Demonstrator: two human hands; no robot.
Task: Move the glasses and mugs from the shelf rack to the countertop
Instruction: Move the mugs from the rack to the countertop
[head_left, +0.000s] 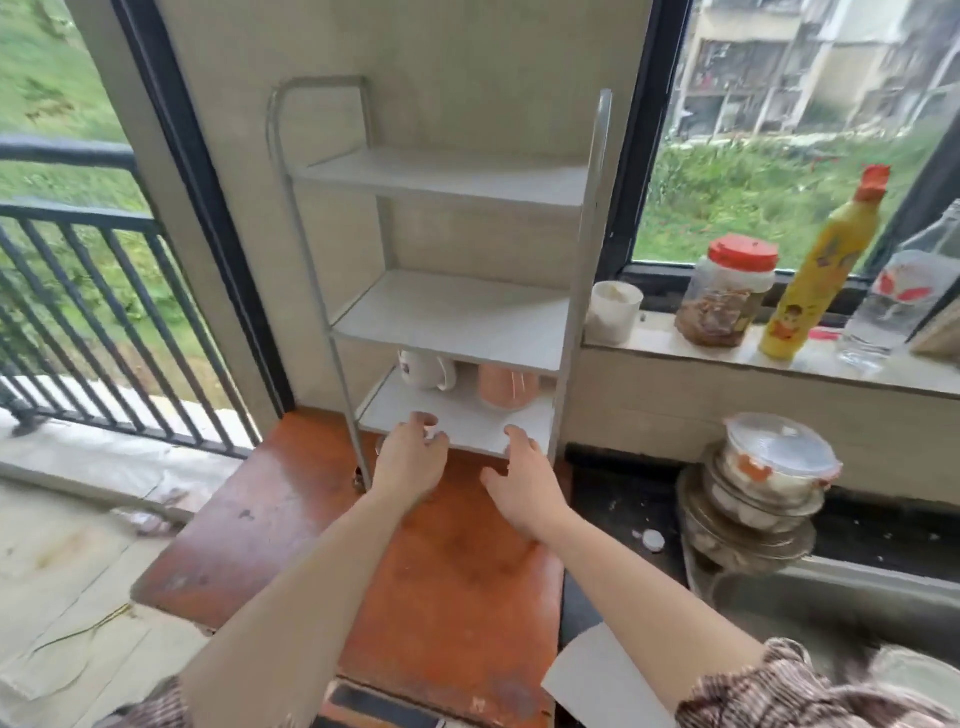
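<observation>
- The shelf rack (447, 291) stands upright on the reddish countertop (447, 582), its long axis vertical. Its two upper shelves are bare.
- On the lowest shelf of the rack, at the back left, stands a white mug (423, 369). It is upright and its handle points to the right, toward the middle of the shelf.
- Just right of it on the same shelf is a pinkish cup (509, 387), also upright. The middle shelf cuts off the tops of both, so you cannot see their rims.
- Your left hand (410, 460) is at the front left corner of the lowest shelf, fingers curled around a small clear glass (428, 434). The glass is almost hidden by the fingers and blurred, so I cannot tell which way it points or whether the grasp is firm.
- Your right hand (524, 480) is at the front edge of the same shelf, right of the left hand, fingers spread and holding nothing.
- Right of the rack, on the window sill (665, 345), stand a white cup (613, 312), a red-lidded jar (727, 291) and a yellow bottle (821, 270).
</observation>
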